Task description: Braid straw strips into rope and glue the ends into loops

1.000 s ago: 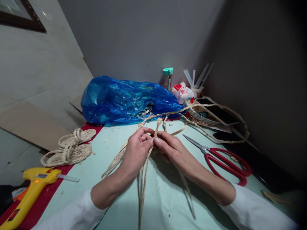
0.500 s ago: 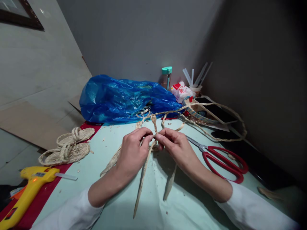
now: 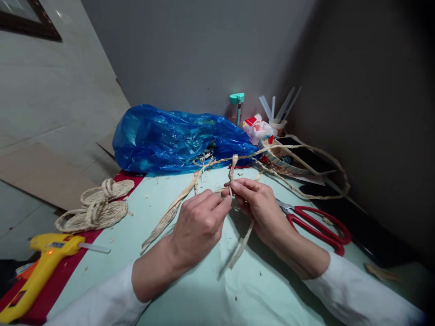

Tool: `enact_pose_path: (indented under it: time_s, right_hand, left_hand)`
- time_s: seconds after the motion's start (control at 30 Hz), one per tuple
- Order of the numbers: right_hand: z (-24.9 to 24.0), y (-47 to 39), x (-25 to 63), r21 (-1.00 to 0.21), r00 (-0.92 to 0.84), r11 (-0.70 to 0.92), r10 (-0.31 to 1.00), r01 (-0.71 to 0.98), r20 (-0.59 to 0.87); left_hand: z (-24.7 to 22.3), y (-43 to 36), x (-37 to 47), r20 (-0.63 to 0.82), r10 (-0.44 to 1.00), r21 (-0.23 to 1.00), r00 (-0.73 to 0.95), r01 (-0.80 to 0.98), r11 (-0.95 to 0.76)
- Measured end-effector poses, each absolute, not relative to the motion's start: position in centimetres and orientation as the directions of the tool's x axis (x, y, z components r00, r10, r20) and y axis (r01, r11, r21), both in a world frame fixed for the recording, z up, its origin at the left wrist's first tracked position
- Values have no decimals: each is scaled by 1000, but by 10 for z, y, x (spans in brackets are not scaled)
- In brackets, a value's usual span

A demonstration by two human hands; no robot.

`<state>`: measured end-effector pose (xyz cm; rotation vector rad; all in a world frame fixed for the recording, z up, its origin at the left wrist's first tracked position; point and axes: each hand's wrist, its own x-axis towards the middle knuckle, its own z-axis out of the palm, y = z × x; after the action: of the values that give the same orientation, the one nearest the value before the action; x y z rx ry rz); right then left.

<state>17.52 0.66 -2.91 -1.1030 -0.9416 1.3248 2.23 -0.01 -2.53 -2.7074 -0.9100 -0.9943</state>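
A short plaited piece of dried straw-coloured fibre, the braid (image 3: pixel 232 170), stands up from my fingertips at mid-table. My right hand (image 3: pixel 256 201) pinches it at its lower end between thumb and forefinger. My left hand (image 3: pixel 203 219) is closed, its fingertips gripping a fibre strand (image 3: pixel 230 192) just below the braid. Another loose strand (image 3: pixel 242 246) hangs beneath my right hand, its tip blurred. Left of my left hand lies a wide dry fibre strip (image 3: pixel 163 224). Behind, a long thin plaited cord (image 3: pixel 326 156) loops out to the right.
Red-handled scissors (image 3: pixel 319 228) lie beside my right forearm. A yellow glue gun (image 3: pixel 44 267) with its light on and coiled braid bundles (image 3: pixel 102 208) are at left. A blue plastic bag (image 3: pixel 176 138) fills the back. Phones (image 3: pixel 302 154), a tissue pack (image 3: pixel 258 129) and a cup of glue sticks (image 3: pixel 278 124) stand back right.
The braid has shifted right with my right hand. My left hand has turned over and moved right, drawing in the strand that hung down before.
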Motion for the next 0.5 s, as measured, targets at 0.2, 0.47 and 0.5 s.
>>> enact_pose_path:
  time_s: [0.2,0.47,0.5]
  right_hand:
    - [-23,7,174,-967,-52,-114,993,-227,-105]
    - [-22,0,170,-983,-191,-28,982,-180,7]
    - [-22,0,171,-989,-189,14,981,-145,42]
  left_hand:
    - [-14,-1,22,612,696,502,374,497,-708]
    - [-16,10,25,-40,908,998,418,53,19]
    - [-17,11,26,-78,904,996,420,-7,89]
